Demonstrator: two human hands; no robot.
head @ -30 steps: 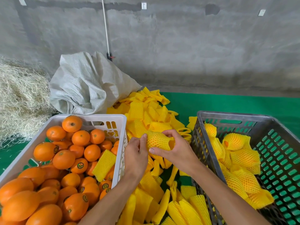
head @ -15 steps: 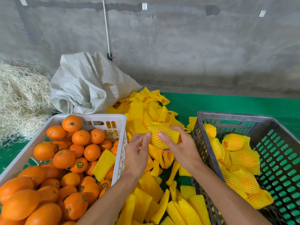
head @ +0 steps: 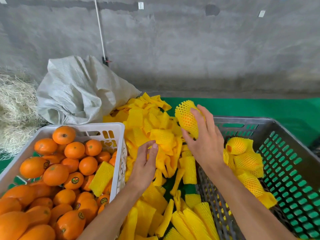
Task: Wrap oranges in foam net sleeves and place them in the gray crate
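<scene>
I have the wrapped orange (head: 187, 120) in my right hand (head: 205, 144), fingers (head: 202, 116) curled round its far side and thumb underneath, so the net stays stretched over the fruit and cannot slip off. It is lifted above the heap of loose foam sleeves (head: 155, 135), just beside the near-left corner of the gray crate (head: 277, 126), which I judge is where it should go next. A few sleeved oranges (head: 237, 146) already lie together against the crate's left wall, so the rest of the floor stays free for more.

My left hand (head: 145, 163) holds nothing; its fingers hang loosely bent over the sleeve heap, close to the white basket (head: 97, 126) of bare oranges (head: 55, 174). I read that as being placed to take either a sleeve or a fruit. One sleeve (head: 102, 177) lies among the bare oranges.
</scene>
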